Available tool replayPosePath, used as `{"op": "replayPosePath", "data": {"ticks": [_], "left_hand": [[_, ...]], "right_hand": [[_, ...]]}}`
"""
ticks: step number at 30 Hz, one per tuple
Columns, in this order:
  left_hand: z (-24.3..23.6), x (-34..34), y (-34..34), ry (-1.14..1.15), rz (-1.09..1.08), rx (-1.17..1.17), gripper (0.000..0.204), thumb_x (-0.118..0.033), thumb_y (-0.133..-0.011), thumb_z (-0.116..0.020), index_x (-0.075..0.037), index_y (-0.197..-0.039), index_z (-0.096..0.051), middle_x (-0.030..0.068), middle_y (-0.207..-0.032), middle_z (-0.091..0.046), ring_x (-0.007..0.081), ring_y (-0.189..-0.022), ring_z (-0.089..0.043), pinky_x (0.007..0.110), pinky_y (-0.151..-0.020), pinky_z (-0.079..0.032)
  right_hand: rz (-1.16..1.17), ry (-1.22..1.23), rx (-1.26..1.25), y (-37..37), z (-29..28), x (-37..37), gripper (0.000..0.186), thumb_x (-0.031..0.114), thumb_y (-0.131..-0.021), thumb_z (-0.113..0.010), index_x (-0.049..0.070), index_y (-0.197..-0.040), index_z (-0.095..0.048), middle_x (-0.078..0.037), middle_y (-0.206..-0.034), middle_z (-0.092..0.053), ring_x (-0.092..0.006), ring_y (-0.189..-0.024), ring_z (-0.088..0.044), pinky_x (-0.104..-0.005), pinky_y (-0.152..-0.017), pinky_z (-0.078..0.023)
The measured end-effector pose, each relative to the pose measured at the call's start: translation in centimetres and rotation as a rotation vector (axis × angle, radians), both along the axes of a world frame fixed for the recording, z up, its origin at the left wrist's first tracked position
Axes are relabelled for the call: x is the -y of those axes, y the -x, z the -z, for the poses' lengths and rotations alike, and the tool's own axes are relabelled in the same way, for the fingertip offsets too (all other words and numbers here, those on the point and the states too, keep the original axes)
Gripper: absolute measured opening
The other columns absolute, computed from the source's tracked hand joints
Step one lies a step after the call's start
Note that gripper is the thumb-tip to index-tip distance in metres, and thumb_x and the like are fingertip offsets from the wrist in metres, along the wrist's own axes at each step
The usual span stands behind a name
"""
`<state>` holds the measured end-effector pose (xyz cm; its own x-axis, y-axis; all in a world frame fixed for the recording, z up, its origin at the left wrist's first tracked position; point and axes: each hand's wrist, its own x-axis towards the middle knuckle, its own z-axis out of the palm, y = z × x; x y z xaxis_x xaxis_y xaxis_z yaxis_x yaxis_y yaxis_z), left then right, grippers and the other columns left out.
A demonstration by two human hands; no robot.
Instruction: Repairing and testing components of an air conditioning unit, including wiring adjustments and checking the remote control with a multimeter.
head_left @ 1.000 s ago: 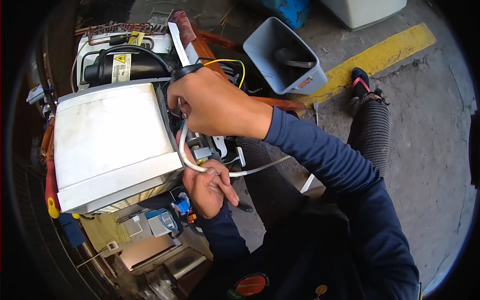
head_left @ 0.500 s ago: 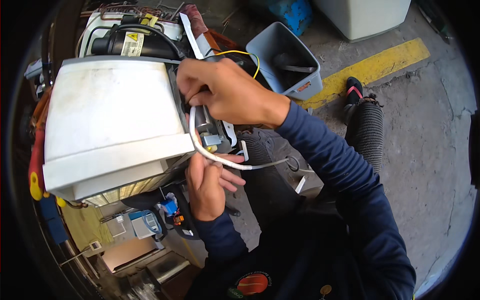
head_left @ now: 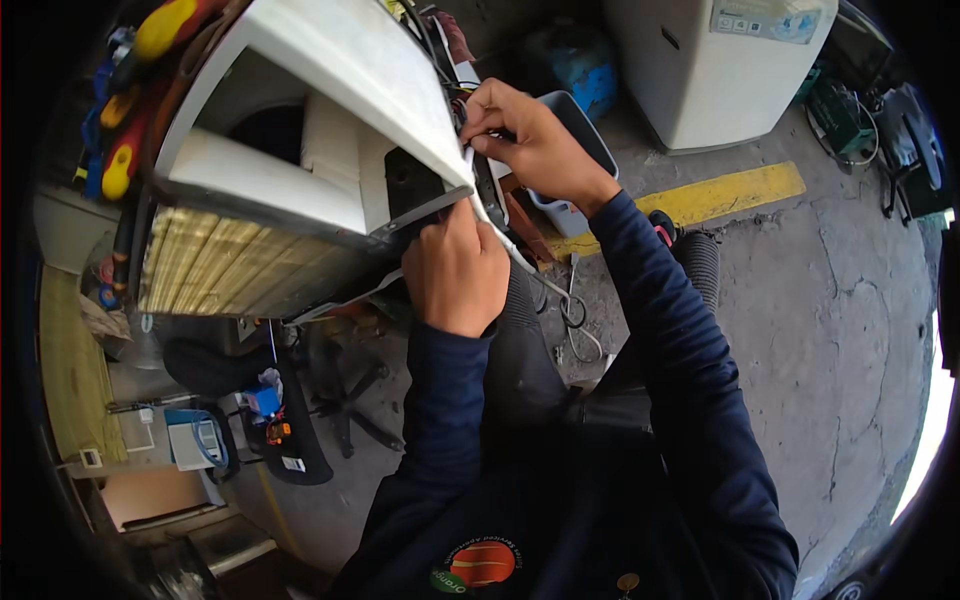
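Observation:
The opened window air conditioner (head_left: 350, 85) has a white front casing with a dark air outlet and ribbed coil fins (head_left: 235, 262) below. Along its right edge my right hand (head_left: 530, 140) is closed, thumb and fingers pinching a white cord (head_left: 490, 220). That cord curves down from the fingers, past the casing corner, towards my knee. My left hand (head_left: 458, 275) presses up at the casing's lower right corner, its fingers curled in with the back of the hand towards me. The fingertips, and anything they grip, are hidden behind the hand and casing.
A grey bin (head_left: 575, 130) stands behind my right hand, near a blue rusty cylinder (head_left: 580, 75). A white appliance (head_left: 725, 75) is at the back right. Red-and-yellow handled tools (head_left: 125, 160) hang at left. A black chair (head_left: 285, 445) holds small items; cord loops (head_left: 573, 312) hang beside my legs.
My view has shifted, showing more of the air conditioner's front. My left hand has gone from spread fingers under the cord to curled fingers at the casing corner. My right hand still pinches the cord.

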<state>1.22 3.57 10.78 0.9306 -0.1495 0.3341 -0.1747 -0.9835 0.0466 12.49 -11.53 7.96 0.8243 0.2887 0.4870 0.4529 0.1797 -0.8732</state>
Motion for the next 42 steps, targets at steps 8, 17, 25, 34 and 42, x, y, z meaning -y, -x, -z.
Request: {"op": "replayPosePath", "data": {"ticks": [8,17,25,34,42], "left_hand": [[1.7,-1.8,0.2,0.839,0.192,-0.324,0.044,-0.011,-0.092,-0.058,-0.002,-0.135,-0.061,0.0247,-0.071,-0.071,0.0464,-0.056,-0.064,0.055,-0.055,-0.05],[1.4,0.6,0.9,0.215,0.082,0.033,0.048,-0.012,-0.091,-0.059,-0.001,-0.138,-0.058,0.0214,-0.069,-0.072,0.0434,-0.052,-0.066,0.052,-0.051,-0.051],[1.2,0.3,1.2,0.249,0.057,0.003,0.047,-0.011,-0.09,-0.056,0.0,-0.136,-0.058,0.0231,-0.073,-0.073,0.05,-0.058,-0.065,0.057,-0.056,-0.05],[2.1,2.4,1.4,0.38,0.08,0.037,0.049,-0.01,-0.089,-0.059,0.001,-0.137,-0.054,0.0204,-0.07,-0.072,0.0395,-0.053,-0.068,0.049,-0.052,-0.051],[4.2,1.3,0.5,0.573,0.097,0.135,0.04,-0.011,-0.089,-0.061,-0.001,-0.128,-0.063,0.0176,-0.068,-0.071,0.0417,-0.057,-0.068,0.05,-0.053,-0.051]], "right_hand": [[0.037,0.11,-0.04,-0.1,-0.5,0.3,0.024,-0.004,-0.096,-0.059,0.002,-0.119,-0.059,-0.005,-0.111,-0.07,-0.0142,-0.096,-0.063,-0.0282,-0.085,-0.053],[-0.079,-0.022,-0.055,-1.0,0.2,0.3,0.024,0.01,-0.096,-0.06,0.003,-0.119,-0.063,-0.007,-0.105,-0.067,-0.0174,-0.096,-0.061,-0.0297,-0.086,-0.05],[-0.19,0.065,0.152,-0.8,-1.9,1.2,0.024,0.011,-0.097,-0.055,0.004,-0.119,-0.06,-0.003,-0.11,-0.062,-0.0116,-0.092,-0.055,-0.0232,-0.083,-0.044],[0.039,-0.095,-0.126,-1.8,0.2,-1.1,0.031,0.0,-0.094,-0.055,-0.003,-0.123,-0.063,-0.008,-0.107,-0.067,-0.0162,-0.088,-0.058,-0.0285,-0.083,-0.049],[0.062,0.019,-0.068,-1.9,1.0,-0.6,0.032,0.012,-0.096,-0.06,0.002,-0.126,-0.062,-0.01,-0.108,-0.066,-0.0179,-0.093,-0.059,-0.0299,-0.085,-0.05]]}}
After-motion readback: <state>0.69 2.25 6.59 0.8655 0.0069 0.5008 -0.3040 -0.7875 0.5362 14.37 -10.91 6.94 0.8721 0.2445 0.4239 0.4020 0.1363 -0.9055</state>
